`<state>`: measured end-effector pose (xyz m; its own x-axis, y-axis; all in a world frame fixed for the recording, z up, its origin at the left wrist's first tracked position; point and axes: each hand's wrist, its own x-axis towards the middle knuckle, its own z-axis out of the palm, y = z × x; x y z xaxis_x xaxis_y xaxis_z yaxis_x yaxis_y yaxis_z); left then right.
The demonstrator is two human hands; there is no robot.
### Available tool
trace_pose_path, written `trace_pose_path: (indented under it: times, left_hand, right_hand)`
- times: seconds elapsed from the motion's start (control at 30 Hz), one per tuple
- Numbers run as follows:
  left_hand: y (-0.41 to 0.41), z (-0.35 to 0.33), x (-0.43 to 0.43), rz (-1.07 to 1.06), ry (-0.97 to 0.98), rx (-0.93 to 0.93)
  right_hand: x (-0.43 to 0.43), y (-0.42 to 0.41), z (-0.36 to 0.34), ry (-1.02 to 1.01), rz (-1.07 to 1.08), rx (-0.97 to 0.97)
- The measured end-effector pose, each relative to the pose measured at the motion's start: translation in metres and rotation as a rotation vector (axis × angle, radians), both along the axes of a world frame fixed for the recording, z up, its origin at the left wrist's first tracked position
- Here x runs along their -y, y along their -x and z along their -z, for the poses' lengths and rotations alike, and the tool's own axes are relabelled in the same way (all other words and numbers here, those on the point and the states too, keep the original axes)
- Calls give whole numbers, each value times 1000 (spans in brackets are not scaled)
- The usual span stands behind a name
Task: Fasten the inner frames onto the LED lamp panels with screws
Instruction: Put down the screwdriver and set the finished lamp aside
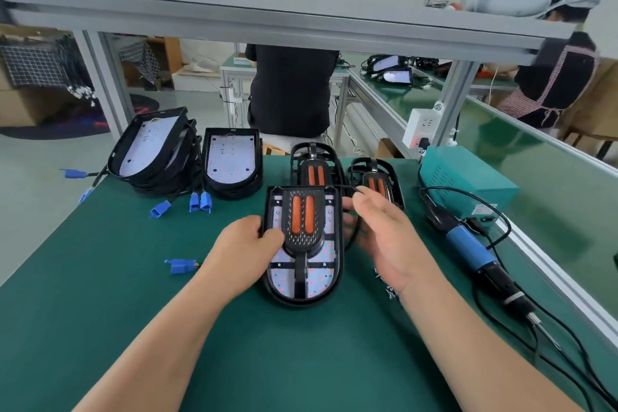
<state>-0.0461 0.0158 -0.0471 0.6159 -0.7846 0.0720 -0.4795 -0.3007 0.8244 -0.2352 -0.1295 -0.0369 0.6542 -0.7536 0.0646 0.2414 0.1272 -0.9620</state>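
Left hand [245,252] first: its thumb lies on top of the LED lamp panel [321,281] and the fingers curl over the left rim, pinning it to the green table [100,278]. The right hand [384,234] sits at the opposite rim with its fingers loosely curled. A black cable [358,227] runs through them, but it's unclear whether they pinch it.

Between the two hands, the inner frame [304,217] with its orange strips lies seated on the panel, so this looks like the aligning step, with no screw in yet.

Next the right hand must let go and reach outward. The screws [389,289] lie just beside its wrist, and the electric screwdriver [468,244] rests on the table further right. More inner frames [314,169] wait just behind, and bare panels [230,160] stand stacked at the back left.
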Motion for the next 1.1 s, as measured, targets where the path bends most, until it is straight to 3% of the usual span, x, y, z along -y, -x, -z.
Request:
trace_pose_path:
  times: [0.2,0.3,0.63,0.87,1.1]
  left_hand:
    - [6,3,7,-172,105,-59]
    - [9,2,7,-173,227,-224]
    - [13,-4,2,95,373,-573]
    - [22,4,-1,-12,477,-208]
    - [27,13,-5,133,315,19]
  right_hand:
    - [-25,-11,1,-6,-168,-113]
    - [-35,-17,4,10,-250,-134]
    - [-24,-10,2,69,-164,-31]
    - [-1,9,-16,112,-53,103]
    - [27,49,-53,209,95,288]
